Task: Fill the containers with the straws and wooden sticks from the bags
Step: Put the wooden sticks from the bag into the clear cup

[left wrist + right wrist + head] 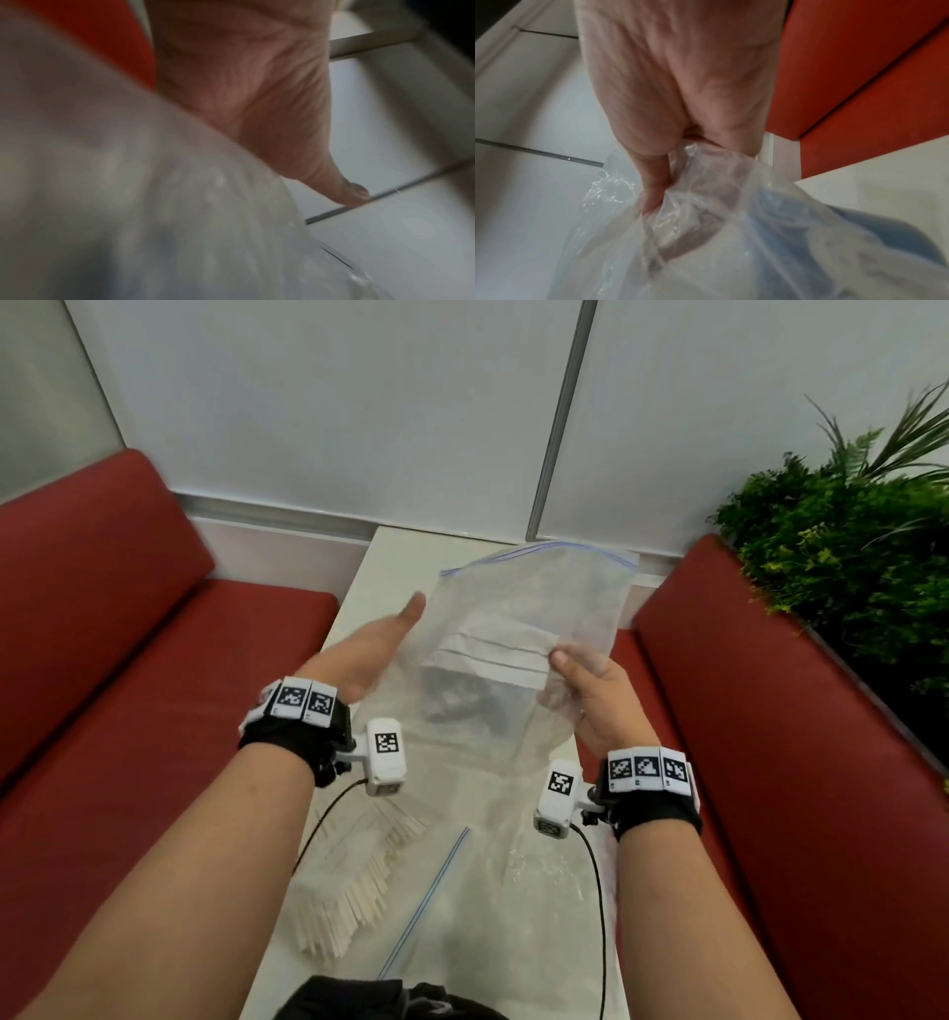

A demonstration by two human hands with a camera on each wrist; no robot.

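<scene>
The right hand (590, 690) pinches a clear zip bag (534, 598) by its side and holds it up over the tabletop (369, 588), probably to get inside. The left hand (380, 644) lies flat and open against the bag's other side, holding nothing, apparently steadying it. The sticks (354, 880) lie bagged on the tabletop near the person; no containers or straws are clearly visible.

The left hand (246, 97) reaches forward, thumb extended, beside a blurred clear plastic bag (128, 192) that fills the lower left; its fingers seem hidden behind the plastic.
</scene>
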